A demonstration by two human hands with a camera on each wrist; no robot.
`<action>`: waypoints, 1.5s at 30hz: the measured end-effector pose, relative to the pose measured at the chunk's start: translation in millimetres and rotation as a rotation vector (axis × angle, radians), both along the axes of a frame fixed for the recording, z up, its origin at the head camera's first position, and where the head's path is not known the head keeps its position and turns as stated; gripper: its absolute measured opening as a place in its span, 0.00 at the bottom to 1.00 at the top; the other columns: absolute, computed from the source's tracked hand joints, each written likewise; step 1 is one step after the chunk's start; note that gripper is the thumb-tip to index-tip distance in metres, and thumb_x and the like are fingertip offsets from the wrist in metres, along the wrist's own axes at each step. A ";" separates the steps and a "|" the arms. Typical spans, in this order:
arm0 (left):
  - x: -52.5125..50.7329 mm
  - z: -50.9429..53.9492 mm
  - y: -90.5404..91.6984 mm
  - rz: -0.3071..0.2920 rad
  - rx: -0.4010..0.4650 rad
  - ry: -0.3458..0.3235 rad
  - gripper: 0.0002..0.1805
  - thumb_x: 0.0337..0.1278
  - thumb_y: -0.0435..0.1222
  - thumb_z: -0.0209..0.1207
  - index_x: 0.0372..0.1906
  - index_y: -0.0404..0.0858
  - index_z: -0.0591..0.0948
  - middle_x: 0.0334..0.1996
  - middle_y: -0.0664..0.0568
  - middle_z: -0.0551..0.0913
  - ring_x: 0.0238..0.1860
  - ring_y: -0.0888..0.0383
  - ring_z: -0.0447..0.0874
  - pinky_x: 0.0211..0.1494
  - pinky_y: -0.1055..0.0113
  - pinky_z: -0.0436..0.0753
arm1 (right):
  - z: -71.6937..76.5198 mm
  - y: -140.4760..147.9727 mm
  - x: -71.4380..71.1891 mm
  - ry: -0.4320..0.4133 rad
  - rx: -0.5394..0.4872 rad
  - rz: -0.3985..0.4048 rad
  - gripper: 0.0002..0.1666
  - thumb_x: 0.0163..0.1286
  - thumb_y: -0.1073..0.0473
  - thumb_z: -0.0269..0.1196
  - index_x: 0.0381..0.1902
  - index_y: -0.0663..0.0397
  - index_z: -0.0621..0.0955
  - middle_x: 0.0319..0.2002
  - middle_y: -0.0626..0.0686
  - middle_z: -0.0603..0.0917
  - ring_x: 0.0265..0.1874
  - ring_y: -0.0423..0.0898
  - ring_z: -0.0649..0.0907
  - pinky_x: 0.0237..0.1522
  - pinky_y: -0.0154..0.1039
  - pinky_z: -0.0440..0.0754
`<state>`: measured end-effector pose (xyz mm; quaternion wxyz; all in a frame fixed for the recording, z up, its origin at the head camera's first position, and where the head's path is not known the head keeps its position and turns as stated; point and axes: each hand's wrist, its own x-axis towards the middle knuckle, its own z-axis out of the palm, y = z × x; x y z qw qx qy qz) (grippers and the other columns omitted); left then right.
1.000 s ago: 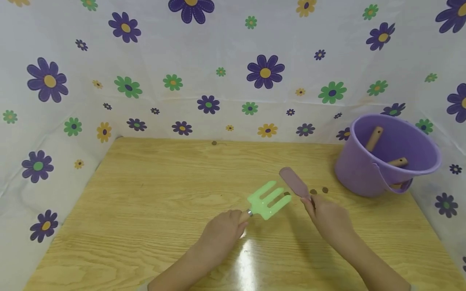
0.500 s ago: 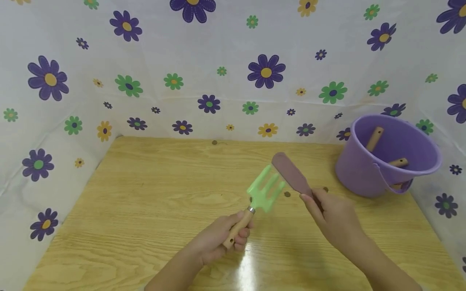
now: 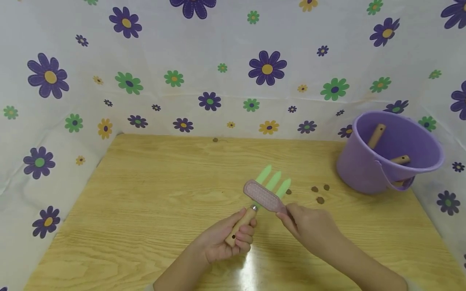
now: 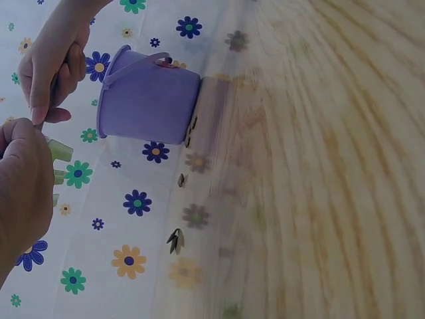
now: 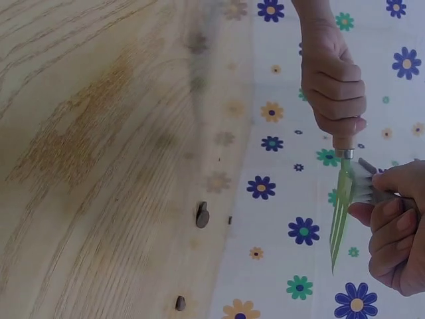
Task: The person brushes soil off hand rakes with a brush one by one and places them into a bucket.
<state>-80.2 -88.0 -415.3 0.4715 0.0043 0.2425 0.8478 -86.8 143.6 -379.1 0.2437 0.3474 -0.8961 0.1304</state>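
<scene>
My left hand (image 3: 231,234) grips the wooden handle of a light green garden hand fork (image 3: 278,180), fingers wrapped round it, tines pointing away and up to the right. My right hand (image 3: 311,230) holds a mauve brush (image 3: 263,196) by its handle. In the head view the brush's dotted back lies across the base of the tines. Pale bristles (image 5: 360,183) press against the fork in the right wrist view. Both tools are above the table. In the left wrist view my left hand (image 4: 23,186) hides most of the fork.
A purple bucket (image 3: 358,165) with wooden-handled tools stands at the back right. Several small dark bits lie on the wooden table (image 3: 145,202), including a bit (image 3: 320,200) near the bucket and one (image 3: 215,140) at the back edge. Flower-printed cloth (image 3: 153,48) surrounds the table.
My left hand has turned to show its curled fingers and the fork's handle. The brush has come left and down, from beside the tines to across the fork's head.
</scene>
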 end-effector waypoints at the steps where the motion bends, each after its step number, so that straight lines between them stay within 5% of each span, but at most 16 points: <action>1: 0.1 0.1 0.0 -0.001 0.004 -0.005 0.20 0.75 0.49 0.35 0.37 0.40 0.71 0.21 0.61 0.71 0.20 0.72 0.68 0.24 0.86 0.66 | -0.9 0.0 -0.1 -0.009 0.004 -0.004 0.36 0.77 0.39 0.32 0.24 0.55 0.76 0.12 0.40 0.69 0.11 0.30 0.60 0.10 0.21 0.51; 6: 0.4 -0.4 -0.6 -0.005 0.028 -0.031 0.20 0.75 0.48 0.35 0.38 0.39 0.70 0.21 0.61 0.71 0.20 0.72 0.69 0.24 0.86 0.67 | -1.6 0.6 -2.2 -0.042 0.011 -0.018 0.36 0.76 0.38 0.33 0.23 0.53 0.75 0.12 0.39 0.67 0.11 0.29 0.58 0.10 0.21 0.51; 10: 0.9 -1.1 -2.3 -0.012 0.028 -0.032 0.20 0.75 0.49 0.35 0.37 0.40 0.71 0.20 0.61 0.71 0.19 0.73 0.69 0.24 0.86 0.66 | -0.7 4.0 -6.2 -0.163 0.032 -0.056 0.34 0.75 0.37 0.35 0.20 0.51 0.72 0.12 0.39 0.61 0.11 0.30 0.55 0.11 0.21 0.50; 16: 1.5 -2.5 -4.3 -0.025 0.010 -0.022 0.20 0.75 0.49 0.35 0.36 0.41 0.71 0.20 0.62 0.70 0.19 0.73 0.68 0.24 0.86 0.65 | -0.6 11.5 -16.6 -0.310 0.071 -0.133 0.23 0.73 0.46 0.52 0.20 0.52 0.71 0.12 0.41 0.62 0.10 0.33 0.59 0.11 0.25 0.55; 31: 1.7 -9.9 -11.3 -0.050 0.004 -0.020 0.20 0.75 0.48 0.34 0.36 0.41 0.71 0.19 0.63 0.70 0.18 0.73 0.68 0.23 0.86 0.65 | 2.9 32.6 -42.7 -0.440 0.052 -0.247 0.20 0.73 0.53 0.54 0.20 0.54 0.71 0.13 0.45 0.64 0.11 0.39 0.64 0.14 0.31 0.61; 39: -3.7 -10.0 -12.5 -0.047 -0.014 0.015 0.19 0.74 0.48 0.36 0.35 0.41 0.72 0.19 0.63 0.71 0.18 0.73 0.68 0.23 0.85 0.65 | 24.4 25.8 -42.3 -0.409 0.031 -0.223 0.18 0.73 0.54 0.54 0.23 0.55 0.72 0.14 0.46 0.65 0.12 0.39 0.64 0.15 0.32 0.62; 45: -9.5 -6.7 -5.8 -0.026 -0.038 0.024 0.19 0.74 0.48 0.37 0.35 0.41 0.71 0.19 0.63 0.70 0.18 0.73 0.68 0.22 0.86 0.66 | 36.2 15.7 -26.2 -0.356 0.062 -0.158 0.20 0.72 0.52 0.55 0.20 0.50 0.68 0.12 0.42 0.62 0.11 0.35 0.60 0.14 0.29 0.59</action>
